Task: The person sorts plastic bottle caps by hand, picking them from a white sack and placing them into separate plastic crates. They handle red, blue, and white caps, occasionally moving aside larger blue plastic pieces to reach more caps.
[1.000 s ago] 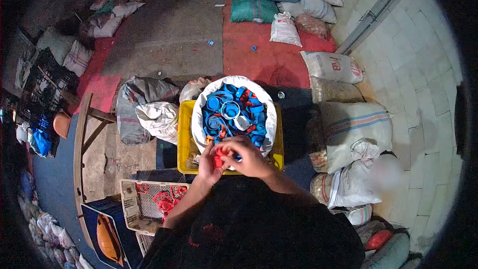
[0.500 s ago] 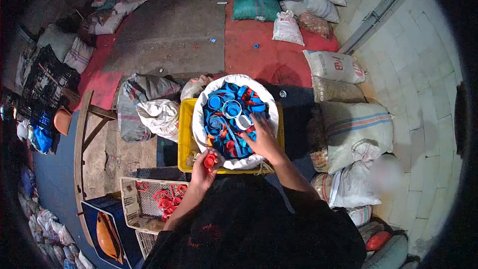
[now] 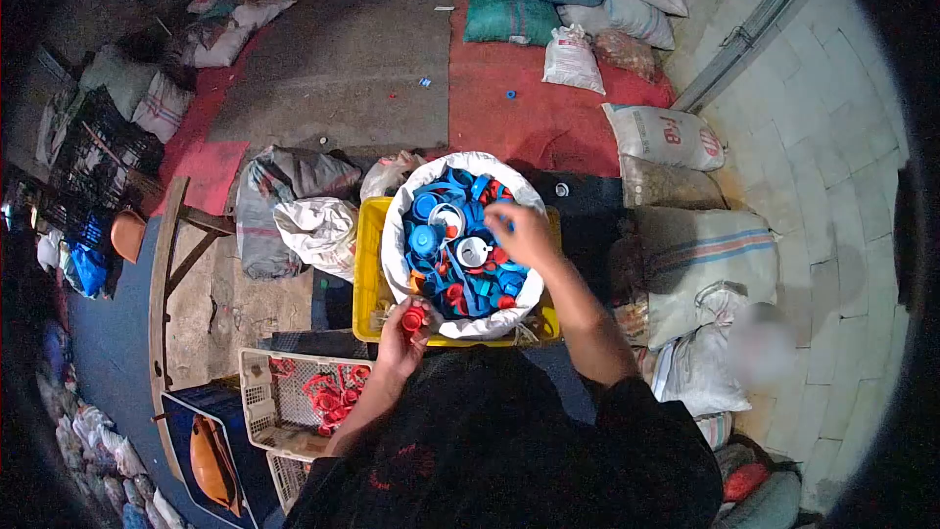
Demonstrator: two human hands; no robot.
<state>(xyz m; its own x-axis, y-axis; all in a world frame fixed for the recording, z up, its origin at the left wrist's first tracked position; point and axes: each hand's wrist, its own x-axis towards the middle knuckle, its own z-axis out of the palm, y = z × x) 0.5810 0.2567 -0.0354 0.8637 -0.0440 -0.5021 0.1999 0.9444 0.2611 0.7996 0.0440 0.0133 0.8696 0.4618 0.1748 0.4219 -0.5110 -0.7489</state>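
A white sack (image 3: pixel 399 276) with a rolled rim is filled with blue, red, orange and white plastic caps and rings. My left hand (image 3: pixel 397 345) is closed around red plastic caps (image 3: pixel 414 317) at the sack's near-left rim. Over the right part of the pile hovers my right hand (image 3: pixel 529 238), its fingers bent and apart, with nothing visible in them. Close to its fingers lie a round white cap (image 3: pixel 472 252) and a white ring with blue pieces around it. A blue cap (image 3: pixel 424 240) rests to their left.
Around the sack's base is a yellow crate (image 3: pixel 368 264). A cream basket (image 3: pixel 257 402) of red plastic pieces stands at my left, beside a dark blue bin (image 3: pixel 186 431). A wooden frame (image 3: pixel 163 284) is farther left. Filled sacks (image 3: pixel 705 264) line the right wall.
My right hand has lifted and shifted up and right, off the pile. The white cap and blue pieces near it have changed position. My left hand still holds the red caps.
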